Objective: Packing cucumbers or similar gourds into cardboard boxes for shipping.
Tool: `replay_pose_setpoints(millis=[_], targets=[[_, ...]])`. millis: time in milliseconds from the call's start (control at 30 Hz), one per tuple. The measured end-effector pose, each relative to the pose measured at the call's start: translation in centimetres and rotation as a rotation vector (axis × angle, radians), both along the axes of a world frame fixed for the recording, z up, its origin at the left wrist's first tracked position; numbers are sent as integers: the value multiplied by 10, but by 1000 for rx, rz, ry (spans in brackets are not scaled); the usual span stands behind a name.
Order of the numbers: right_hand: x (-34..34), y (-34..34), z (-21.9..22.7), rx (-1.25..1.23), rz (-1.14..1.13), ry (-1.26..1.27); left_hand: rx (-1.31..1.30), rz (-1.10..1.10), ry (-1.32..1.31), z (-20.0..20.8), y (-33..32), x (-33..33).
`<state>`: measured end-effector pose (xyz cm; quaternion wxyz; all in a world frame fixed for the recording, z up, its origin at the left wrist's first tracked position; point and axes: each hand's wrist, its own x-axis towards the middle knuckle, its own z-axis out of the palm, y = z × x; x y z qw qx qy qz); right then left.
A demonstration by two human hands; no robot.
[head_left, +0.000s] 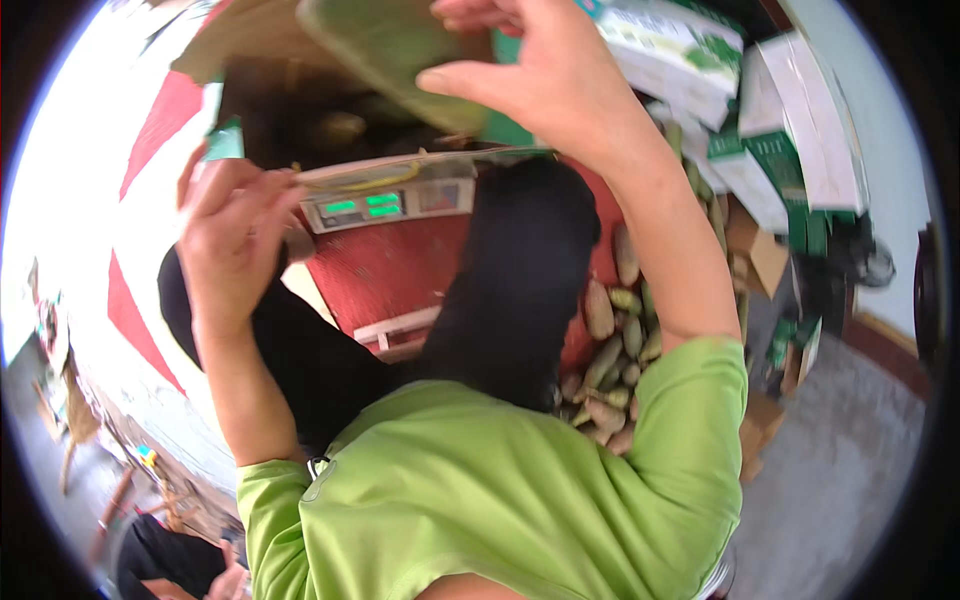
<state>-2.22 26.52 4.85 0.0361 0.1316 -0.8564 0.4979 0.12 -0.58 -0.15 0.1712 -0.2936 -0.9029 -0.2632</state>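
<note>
Evidently busy hands at an open carton behind a lit scale

Nearest, a seated person's lime-green shirt [450, 490] and dark-trousered legs [520, 300] frame a red surface [400, 265]. Brown and greenish oblong vegetables [610, 370] (tubers, perhaps) lie heaped to the right. Farther in, a pale scale [440, 196] shows green lit readouts.

Just beyond is the open carton [245, 40]; whether it rests on the scale is unclear. The left hand [235, 220], fingers partly curled, is at its near left corner, and I cannot tell if it grips. The right hand [535, 80], thumb and fingers spread wide, is by a broad, blurred greenish thing [390, 50]; contact is uncertain.

A tug at that corner could tip the carton, and a knee leaning in could upset the reading.

Inside the carton, one dim yellowish-brown lump [342, 127] shows amid darkness. Far right, white-and-green boxes [805, 110] are stacked, contents hidden.
</note>
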Motion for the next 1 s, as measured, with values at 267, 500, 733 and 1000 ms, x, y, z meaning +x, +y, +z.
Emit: replay_pose_setpoints(millis=[267,500,733,1000], targets=[[84,131,-87,-152,-499,-135,-33,27,-30,-8,-7,0],[293,165,-304,55,-834,-514,-97,-29,70,-21,-33,-14],[417,111,-371,362,-923,-1041,-88,-13,135,-26,-37,-18],[437,203,-350,477,-1404,-961,-100,95,168,-23,-28,-17]])
